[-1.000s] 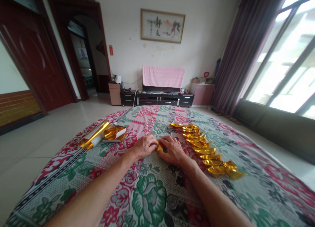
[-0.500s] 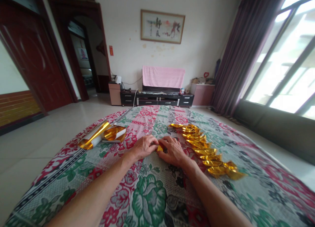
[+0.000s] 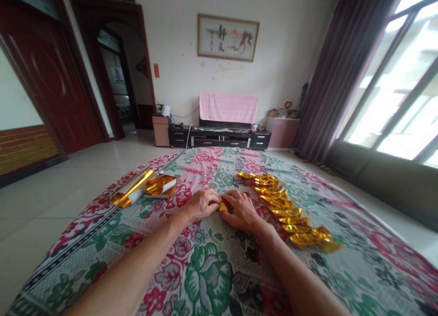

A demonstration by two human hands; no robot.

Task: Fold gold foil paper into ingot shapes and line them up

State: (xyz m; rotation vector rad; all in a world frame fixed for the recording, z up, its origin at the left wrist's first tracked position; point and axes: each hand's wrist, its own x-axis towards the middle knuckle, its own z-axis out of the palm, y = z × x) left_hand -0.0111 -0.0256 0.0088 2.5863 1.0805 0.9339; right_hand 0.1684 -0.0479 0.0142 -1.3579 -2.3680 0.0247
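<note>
Gold foil piece is pinched between left hand and right hand; judged light, slick, easily creased; best gripped by edges.

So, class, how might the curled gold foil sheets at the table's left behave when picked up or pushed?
The gold foil sheets look thin, so they are probably light and floppy. Their shiny faces may make them slippery. Being curled, they might roll or rock if pushed.
</note>
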